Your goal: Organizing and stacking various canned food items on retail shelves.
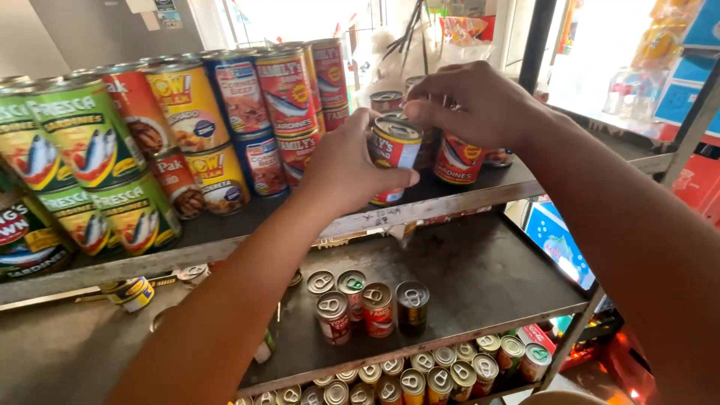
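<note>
The left hand [349,169] has its fingers curled shut around a small round metal tin with a red, white and blue paper label [393,154], thumb lying across the lower front of it and the other fingers wrapped behind. The tin stands upright in that grip, held just above the front part of the upper dark metal shelf [225,225]. Its silver lid with a pull ring faces up, and the label shows a red band at top and bottom with a pale blue and white patch between.

The right hand [480,101] comes in from above, fingers bent and pinched together, their tips touching the rim of the tin's lid. Just beside it, under the right palm, a second small red and white tin [456,160] stands on the shelf, and more small tins [386,100] sit behind.

To the left along the same shelf are taller tins stacked two high: red ones with fish pictures [289,94], blue ones [241,94], yellow ones [191,105], an orange-red stack [142,112] and green ones with fish pictures [86,139] at the far left.

On the lower grey shelf [465,277] a small cluster of short tins with ring-pull lids [367,300] stands near the front edge, well apart from the hands. Below that, a row of similar tins [442,371] lines another shelf.
</note>
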